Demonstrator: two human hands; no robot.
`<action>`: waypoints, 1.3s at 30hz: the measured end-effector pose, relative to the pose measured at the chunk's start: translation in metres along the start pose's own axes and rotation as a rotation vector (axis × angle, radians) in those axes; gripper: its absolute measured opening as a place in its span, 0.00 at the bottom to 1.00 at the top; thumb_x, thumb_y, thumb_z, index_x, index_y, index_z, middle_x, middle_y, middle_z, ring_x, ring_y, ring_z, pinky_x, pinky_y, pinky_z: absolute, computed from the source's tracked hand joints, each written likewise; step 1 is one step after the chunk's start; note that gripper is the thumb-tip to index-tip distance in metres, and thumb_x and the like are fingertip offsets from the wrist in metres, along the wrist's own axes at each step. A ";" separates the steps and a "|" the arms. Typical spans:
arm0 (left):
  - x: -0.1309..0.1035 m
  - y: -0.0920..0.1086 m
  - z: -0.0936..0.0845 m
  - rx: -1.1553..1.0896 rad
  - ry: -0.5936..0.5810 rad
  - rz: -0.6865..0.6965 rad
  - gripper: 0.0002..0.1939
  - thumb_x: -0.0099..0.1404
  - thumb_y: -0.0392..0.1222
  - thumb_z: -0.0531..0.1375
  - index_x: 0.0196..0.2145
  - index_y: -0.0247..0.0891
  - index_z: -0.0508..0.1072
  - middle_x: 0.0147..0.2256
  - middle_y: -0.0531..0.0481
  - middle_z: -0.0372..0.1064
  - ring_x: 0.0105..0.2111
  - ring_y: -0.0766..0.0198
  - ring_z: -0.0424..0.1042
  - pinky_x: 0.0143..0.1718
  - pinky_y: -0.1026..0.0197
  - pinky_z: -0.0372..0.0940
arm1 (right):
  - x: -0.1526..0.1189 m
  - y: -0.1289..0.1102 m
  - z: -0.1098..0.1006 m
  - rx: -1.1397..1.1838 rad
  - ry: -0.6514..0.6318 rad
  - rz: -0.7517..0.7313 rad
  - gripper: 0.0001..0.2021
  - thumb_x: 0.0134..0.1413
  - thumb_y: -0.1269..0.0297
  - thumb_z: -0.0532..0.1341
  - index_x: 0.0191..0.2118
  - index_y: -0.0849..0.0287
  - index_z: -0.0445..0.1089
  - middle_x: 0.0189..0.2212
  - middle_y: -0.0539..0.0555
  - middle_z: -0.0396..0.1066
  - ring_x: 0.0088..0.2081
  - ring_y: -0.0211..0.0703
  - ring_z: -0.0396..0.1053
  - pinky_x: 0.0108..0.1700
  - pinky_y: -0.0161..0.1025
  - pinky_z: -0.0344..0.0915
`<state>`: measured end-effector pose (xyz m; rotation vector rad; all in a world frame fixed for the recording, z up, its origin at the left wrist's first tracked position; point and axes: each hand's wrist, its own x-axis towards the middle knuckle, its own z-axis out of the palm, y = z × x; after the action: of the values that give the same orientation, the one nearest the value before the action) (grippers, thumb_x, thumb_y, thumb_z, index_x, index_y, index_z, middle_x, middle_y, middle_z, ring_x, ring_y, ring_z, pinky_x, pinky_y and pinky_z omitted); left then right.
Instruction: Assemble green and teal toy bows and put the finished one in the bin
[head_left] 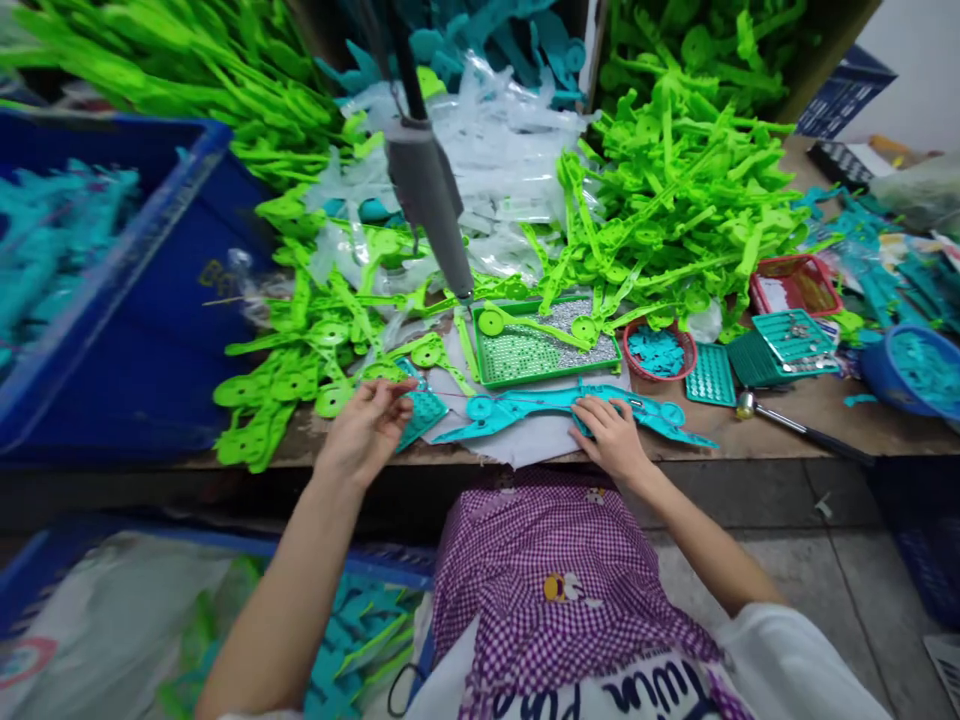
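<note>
My left hand (369,428) is raised just over the table's front edge, thumb and forefinger pinched on a thin reddish string (480,398). That string runs rightward along a long turquoise plastic part (525,404), which lies crosswise on a white sheet (517,448). My right hand (611,432) presses on this part right of its middle, fingers curled over it. Partly behind my left hand lies a turquoise perforated tray (424,412). Just beyond the part stands a green tray (499,372) of small metal pieces, with a bright green part (540,328) lying across it.
A grey power screwdriver (431,200) hangs over the tray. Green parts (675,190) are heaped behind. To the right are a red basket (656,375) of turquoise pieces and a hammer (780,418). A blue crate (157,290) stands left.
</note>
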<state>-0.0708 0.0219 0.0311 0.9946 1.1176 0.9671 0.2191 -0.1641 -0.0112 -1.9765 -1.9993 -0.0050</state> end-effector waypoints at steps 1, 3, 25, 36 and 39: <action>-0.007 -0.001 0.002 -0.098 -0.045 -0.028 0.18 0.53 0.50 0.68 0.29 0.42 0.63 0.34 0.50 0.72 0.27 0.67 0.65 0.28 0.62 0.63 | -0.001 0.002 0.001 -0.001 0.016 0.000 0.17 0.67 0.58 0.53 0.54 0.57 0.71 0.54 0.59 0.74 0.57 0.50 0.68 0.59 0.49 0.51; -0.021 -0.006 0.004 -0.205 -0.103 -0.032 0.17 0.56 0.50 0.66 0.28 0.42 0.62 0.28 0.53 0.68 0.23 0.68 0.62 0.26 0.62 0.62 | -0.002 0.004 0.000 -0.001 0.034 -0.004 0.16 0.67 0.58 0.53 0.54 0.56 0.71 0.53 0.58 0.74 0.57 0.50 0.68 0.58 0.49 0.51; 0.024 -0.001 0.030 0.855 0.147 0.694 0.10 0.68 0.38 0.56 0.41 0.39 0.78 0.41 0.47 0.79 0.41 0.58 0.76 0.46 0.56 0.69 | -0.010 0.012 0.001 -0.178 0.188 -0.130 0.16 0.68 0.60 0.53 0.52 0.60 0.72 0.49 0.61 0.76 0.51 0.50 0.71 0.54 0.46 0.51; 0.051 -0.009 -0.027 1.515 -0.435 0.889 0.15 0.67 0.31 0.54 0.41 0.46 0.79 0.48 0.46 0.74 0.48 0.56 0.71 0.52 0.51 0.60 | -0.015 0.015 0.003 -0.119 0.198 -0.132 0.19 0.67 0.53 0.52 0.55 0.58 0.67 0.50 0.60 0.75 0.52 0.50 0.71 0.55 0.47 0.51; 0.052 -0.009 -0.026 1.474 -0.424 0.807 0.13 0.69 0.37 0.54 0.41 0.46 0.79 0.49 0.46 0.73 0.50 0.55 0.70 0.53 0.50 0.58 | -0.016 0.011 -0.004 -0.083 0.327 -0.127 0.19 0.66 0.55 0.55 0.57 0.57 0.65 0.52 0.62 0.73 0.54 0.51 0.70 0.59 0.50 0.50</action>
<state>-0.0868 0.0722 0.0056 2.8346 0.9592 0.3001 0.2303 -0.1805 -0.0138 -1.7581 -1.9283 -0.4195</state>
